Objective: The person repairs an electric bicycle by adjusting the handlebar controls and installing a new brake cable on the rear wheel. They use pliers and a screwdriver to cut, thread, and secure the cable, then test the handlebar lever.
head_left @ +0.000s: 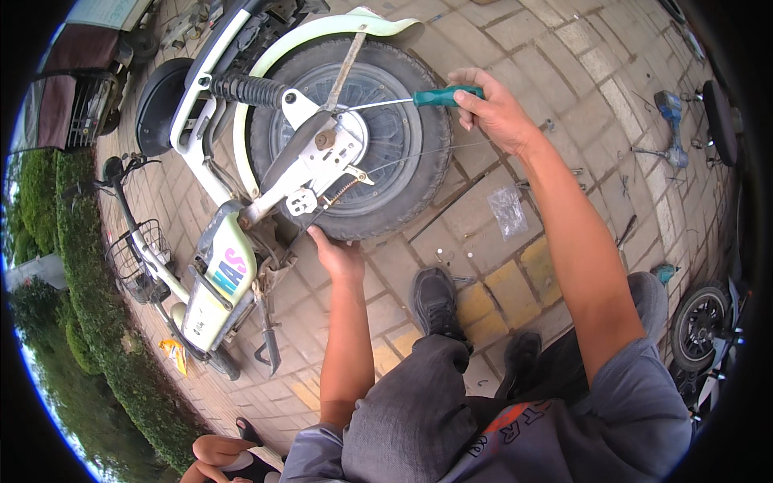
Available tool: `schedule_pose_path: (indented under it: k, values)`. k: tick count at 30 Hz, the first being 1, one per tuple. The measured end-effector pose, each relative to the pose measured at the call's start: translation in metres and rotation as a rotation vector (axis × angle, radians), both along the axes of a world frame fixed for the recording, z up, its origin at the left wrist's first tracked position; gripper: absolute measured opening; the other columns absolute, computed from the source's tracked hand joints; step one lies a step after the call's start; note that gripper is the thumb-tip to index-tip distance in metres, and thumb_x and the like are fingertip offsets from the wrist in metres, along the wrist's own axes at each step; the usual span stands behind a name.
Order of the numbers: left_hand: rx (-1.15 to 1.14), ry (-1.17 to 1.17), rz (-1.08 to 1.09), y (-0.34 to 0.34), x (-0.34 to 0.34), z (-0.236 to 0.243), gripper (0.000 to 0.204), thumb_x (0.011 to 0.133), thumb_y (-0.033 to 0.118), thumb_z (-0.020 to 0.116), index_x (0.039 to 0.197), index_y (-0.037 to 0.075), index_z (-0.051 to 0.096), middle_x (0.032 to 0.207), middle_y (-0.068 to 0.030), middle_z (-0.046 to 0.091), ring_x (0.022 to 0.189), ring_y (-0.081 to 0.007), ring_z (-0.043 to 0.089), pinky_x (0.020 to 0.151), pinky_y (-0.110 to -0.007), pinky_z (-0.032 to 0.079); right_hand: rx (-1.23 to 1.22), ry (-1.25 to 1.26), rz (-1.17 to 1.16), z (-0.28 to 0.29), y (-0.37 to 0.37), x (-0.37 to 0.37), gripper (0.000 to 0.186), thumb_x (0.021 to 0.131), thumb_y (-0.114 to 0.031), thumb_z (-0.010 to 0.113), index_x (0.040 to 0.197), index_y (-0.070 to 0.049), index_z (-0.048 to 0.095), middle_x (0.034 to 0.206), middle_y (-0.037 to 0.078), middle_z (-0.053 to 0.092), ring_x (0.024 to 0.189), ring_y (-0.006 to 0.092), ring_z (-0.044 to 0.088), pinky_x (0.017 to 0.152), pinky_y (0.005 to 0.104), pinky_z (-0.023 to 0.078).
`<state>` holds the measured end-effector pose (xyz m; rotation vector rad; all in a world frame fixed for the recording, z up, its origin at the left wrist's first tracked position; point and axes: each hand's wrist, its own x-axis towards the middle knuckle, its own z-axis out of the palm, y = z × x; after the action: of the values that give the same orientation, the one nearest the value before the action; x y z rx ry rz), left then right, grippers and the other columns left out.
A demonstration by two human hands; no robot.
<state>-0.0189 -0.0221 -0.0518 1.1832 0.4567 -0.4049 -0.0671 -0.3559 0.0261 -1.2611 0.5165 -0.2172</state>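
An electric scooter [221,282] stands with its rear wheel [403,173] in front of me. My right hand [499,113] is closed round the green handle of a screwdriver [448,97]. The screwdriver's long shaft runs left to the white hub bracket [342,149], and its tip is near a dark cover and the fender stay [348,71]. At the tyre's lower edge, my left hand [338,258] is closed with its thumb up beside the spring on the brake rod [345,191]. What its fingers grip is hidden.
On the paving lie a clear plastic bag [507,211], several small parts, and a blue power tool [672,129] at the right. Another wheel [700,326] stands at the far right. A second person's legs [221,455] show at lower left, near a hedge [105,338].
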Motion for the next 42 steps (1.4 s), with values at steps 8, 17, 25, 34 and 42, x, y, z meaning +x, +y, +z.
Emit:
schedule_pose_path:
  k: [8,17,25,34,42]
  values:
    - [-0.040,0.177,-0.221,-0.020,-0.055,0.007,0.080,0.091,0.064,0.039,0.149,0.014,0.013,0.153,-0.0086,0.020,0.138,-0.0282,0.022,0.111,-0.053,0.015,-0.017,-0.073,-0.019,-0.004,-0.010,0.006,0.037,0.095,-0.034,0.055,0.112,-0.001,0.053,0.071,0.001,0.052,0.047,0.0045,0.035,0.041,0.0216,0.027]
    - [-0.090,-0.064,-0.055,0.023,0.033,-0.005,0.068,0.093,0.062,0.032,0.142,0.014,0.034,0.147,-0.0043,0.035,0.135,-0.0275,0.032,0.109,-0.049,0.025,0.046,0.146,0.087,0.004,-0.008,0.006,0.037,0.094,-0.031,0.057,0.113,0.001,0.052,0.080,0.004,0.055,0.051,0.0069,0.039,0.043,0.0220,0.033]
    - [-0.045,0.136,-0.187,-0.013,-0.048,-0.006,0.077,0.087,0.069,0.041,0.142,0.016,0.030,0.141,-0.0021,0.039,0.130,-0.0228,0.036,0.104,-0.047,0.025,0.095,0.005,-0.028,-0.004,-0.008,0.008,0.037,0.094,-0.030,0.057,0.115,0.000,0.047,0.076,0.005,0.055,0.047,0.0066,0.036,0.043,0.0242,0.033]
    - [-0.127,-0.103,-0.076,0.020,0.022,-0.004,0.076,0.091,0.065,0.036,0.146,0.013,0.024,0.150,-0.0070,0.026,0.136,-0.0269,0.030,0.108,-0.050,0.025,-0.014,-0.085,0.057,-0.007,-0.015,0.013,0.035,0.095,-0.027,0.056,0.114,0.001,0.049,0.077,0.005,0.053,0.056,0.0081,0.043,0.043,0.0249,0.033]
    - [-0.075,0.190,-0.389,-0.023,-0.065,-0.005,0.081,0.090,0.067,0.036,0.147,0.013,0.018,0.150,-0.0058,0.027,0.136,-0.0270,0.028,0.108,-0.050,0.023,0.020,-0.005,0.028,-0.005,-0.010,0.011,0.034,0.095,-0.031,0.055,0.110,-0.001,0.051,0.074,0.003,0.052,0.048,0.0059,0.035,0.044,0.0241,0.031]
